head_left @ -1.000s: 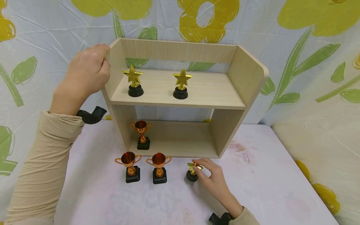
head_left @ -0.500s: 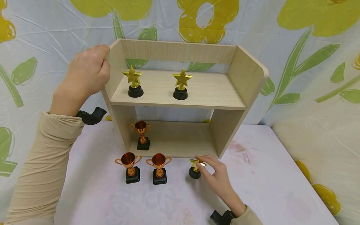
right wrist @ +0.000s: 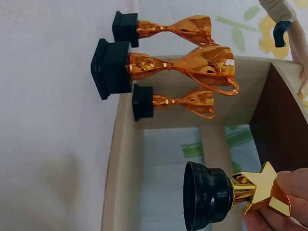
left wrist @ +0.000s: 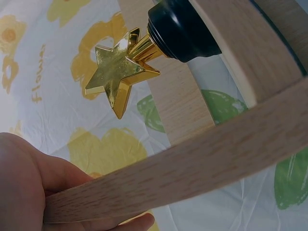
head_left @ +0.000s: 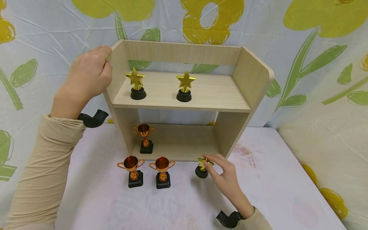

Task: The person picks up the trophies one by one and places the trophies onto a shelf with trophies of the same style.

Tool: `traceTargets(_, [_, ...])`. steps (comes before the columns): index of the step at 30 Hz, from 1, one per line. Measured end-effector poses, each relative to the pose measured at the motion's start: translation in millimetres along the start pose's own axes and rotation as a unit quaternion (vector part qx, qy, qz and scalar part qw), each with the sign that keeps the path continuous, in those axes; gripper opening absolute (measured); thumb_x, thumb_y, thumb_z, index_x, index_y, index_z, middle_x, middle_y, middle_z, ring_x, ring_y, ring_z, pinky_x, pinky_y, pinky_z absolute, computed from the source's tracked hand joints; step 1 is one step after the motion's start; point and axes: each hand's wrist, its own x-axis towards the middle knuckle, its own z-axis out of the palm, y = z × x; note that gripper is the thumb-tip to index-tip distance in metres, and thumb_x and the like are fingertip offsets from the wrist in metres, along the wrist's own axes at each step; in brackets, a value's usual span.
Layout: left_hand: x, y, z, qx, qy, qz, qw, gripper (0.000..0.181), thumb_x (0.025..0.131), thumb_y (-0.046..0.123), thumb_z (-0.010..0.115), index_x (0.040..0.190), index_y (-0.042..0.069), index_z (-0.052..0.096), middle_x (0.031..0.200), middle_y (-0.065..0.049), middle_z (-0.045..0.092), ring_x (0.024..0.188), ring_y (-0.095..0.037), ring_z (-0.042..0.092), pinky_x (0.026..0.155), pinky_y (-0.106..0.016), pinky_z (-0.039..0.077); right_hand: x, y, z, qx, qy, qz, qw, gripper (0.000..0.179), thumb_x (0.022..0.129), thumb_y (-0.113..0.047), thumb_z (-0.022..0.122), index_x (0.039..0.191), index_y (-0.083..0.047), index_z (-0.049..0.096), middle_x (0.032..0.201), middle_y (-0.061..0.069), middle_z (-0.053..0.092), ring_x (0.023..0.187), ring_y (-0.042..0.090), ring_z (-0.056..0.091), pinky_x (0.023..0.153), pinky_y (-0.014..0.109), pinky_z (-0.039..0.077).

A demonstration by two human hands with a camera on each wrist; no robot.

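Note:
My left hand point(head_left: 84, 73) grips the upper left side panel of a light wooden two-tier shelf point(head_left: 221, 92). In the left wrist view, thumb and fingers lie on either side of the panel edge point(left wrist: 159, 180). My right hand point(head_left: 225, 175) pinches a gold star trophy point(right wrist: 207, 197) by its star, with its round black base hanging above the table in front of the shelf. Two more star trophies stand on the upper tier, one at the left point(head_left: 138, 92) and one near the middle point(head_left: 184, 95). A bronze cup trophy point(head_left: 146, 147) stands at the left of the lower tier.
Two bronze cup trophies, one left point(head_left: 135, 179) and one right point(head_left: 163, 180), stand on the white-covered table point(head_left: 143, 210) before the shelf. A flower-printed cloth point(head_left: 258, 19) hangs behind. Black wrist mounts point(head_left: 93, 118) sit on both forearms.
My right hand has raised the star trophy off the table and carried it slightly right and toward the shelf. The left hand keeps its grip on the panel.

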Motion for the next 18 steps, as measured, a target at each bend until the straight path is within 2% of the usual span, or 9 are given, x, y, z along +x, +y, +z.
traceTargets(8, [-0.4, -0.8, -0.1, -0.001, 0.008, 0.003, 1.0000, 0.016, 0.093, 0.004, 0.031, 0.088, -0.001, 0.045, 0.090, -0.022, 0.050, 0.085, -0.041, 0.047, 0.077, -0.059, 0.037, 8.4, -1, -5, -0.002, 0.008, 0.003, 1.0000, 0.029, 0.082, 0.007, 0.074, 0.109, -0.003, 0.074, 0.099, 0.006, 0.072, 0.092, 0.015, 0.066, 0.085, 0.017, 0.047])
traceTargets(18, [-1.1, 0.4, -0.8, -0.002, 0.002, 0.002, 1.0000, 0.017, 0.094, 0.004, 0.030, 0.090, -0.001, 0.046, 0.094, -0.023, 0.051, 0.087, -0.042, 0.046, 0.080, -0.059, 0.037, 15.6, -2, -13, -0.016, 0.020, 0.011, 0.9996, 0.029, 0.082, 0.007, 0.074, 0.109, -0.003, 0.074, 0.100, 0.007, 0.072, 0.103, 0.018, 0.063, 0.097, 0.019, 0.042])
